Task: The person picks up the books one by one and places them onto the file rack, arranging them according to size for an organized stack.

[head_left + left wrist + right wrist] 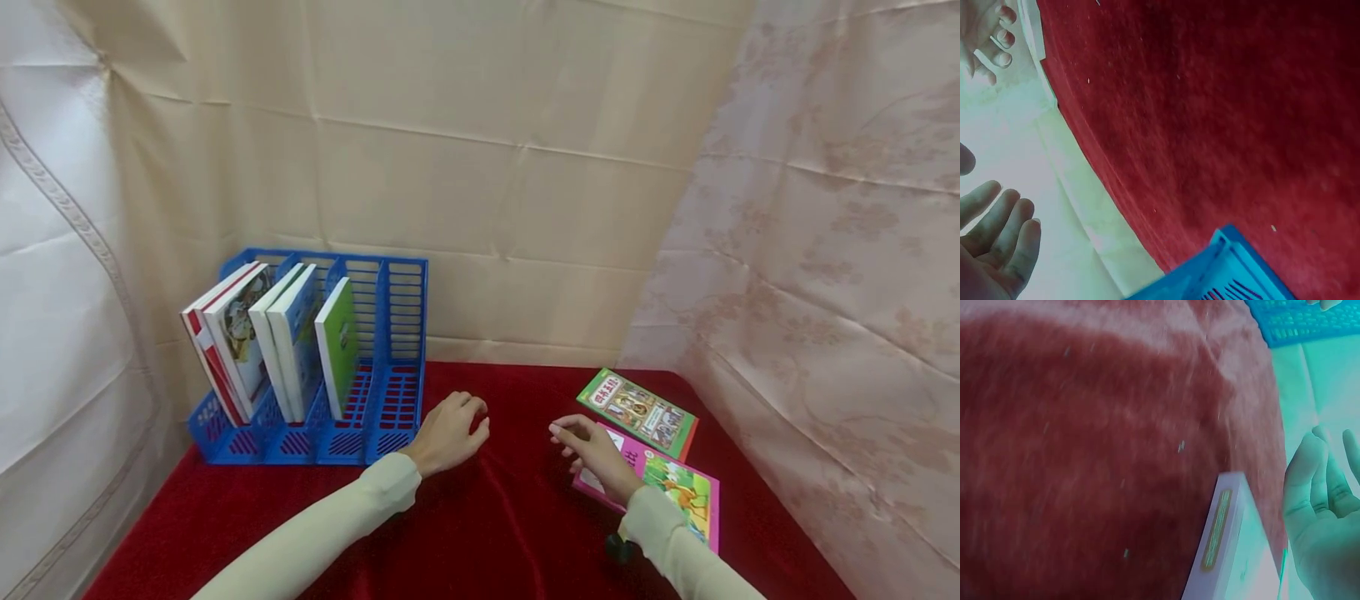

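Observation:
My left hand hovers over the red cloth, just right of the blue file rack, fingers loosely bent around nothing. My right hand is above the left end of a pink-covered book and holds nothing; its fingers are relaxed, the thumb near the index finger. Behind that book lies a green-covered book with an orange edge. In the right wrist view the pink book's spine shows beside the right hand. The left wrist view has the left hand with fingers spread slightly, and a corner of the rack.
Several books stand upright in the rack: red-and-white ones at the left, white-spined ones beside them, and a green one. The red cloth covers the table. Pale curtains hang behind and at both sides.

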`<state>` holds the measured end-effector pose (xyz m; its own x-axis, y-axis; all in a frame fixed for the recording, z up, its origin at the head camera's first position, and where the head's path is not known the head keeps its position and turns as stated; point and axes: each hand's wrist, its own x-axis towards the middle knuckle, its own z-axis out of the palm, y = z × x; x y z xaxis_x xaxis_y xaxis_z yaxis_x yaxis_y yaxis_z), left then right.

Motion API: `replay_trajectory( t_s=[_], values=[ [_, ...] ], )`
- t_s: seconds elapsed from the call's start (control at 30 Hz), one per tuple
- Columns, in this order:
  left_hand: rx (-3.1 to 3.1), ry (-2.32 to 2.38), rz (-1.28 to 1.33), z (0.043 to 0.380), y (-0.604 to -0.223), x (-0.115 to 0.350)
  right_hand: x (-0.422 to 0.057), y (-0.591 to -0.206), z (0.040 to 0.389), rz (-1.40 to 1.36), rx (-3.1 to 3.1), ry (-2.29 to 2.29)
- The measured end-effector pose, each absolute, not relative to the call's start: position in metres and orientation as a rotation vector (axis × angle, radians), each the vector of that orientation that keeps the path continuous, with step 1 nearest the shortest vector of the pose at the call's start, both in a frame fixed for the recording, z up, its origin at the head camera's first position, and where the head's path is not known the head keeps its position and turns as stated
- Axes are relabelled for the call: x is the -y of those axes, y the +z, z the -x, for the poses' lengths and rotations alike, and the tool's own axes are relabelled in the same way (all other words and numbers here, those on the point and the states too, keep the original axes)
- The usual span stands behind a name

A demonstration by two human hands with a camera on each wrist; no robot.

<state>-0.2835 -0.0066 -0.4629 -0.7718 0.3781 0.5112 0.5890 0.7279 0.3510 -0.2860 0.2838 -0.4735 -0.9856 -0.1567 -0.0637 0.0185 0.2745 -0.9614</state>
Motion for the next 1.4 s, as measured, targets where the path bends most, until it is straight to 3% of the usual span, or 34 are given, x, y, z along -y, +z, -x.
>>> replay_trajectory(
  t_s=[0.77,1.4],
  values=[
    [2.54,-0.63,0.92,0.275,-0.464,-0.041,-0.351,-0.473,0.271,0.008,-2.432,-1.799],
    [2.587,-0.592,1.036,0.262,-0.485,-0.067,-0.389,-0.485,0.258,-0.19,-2.482,-1.704]
  ],
)
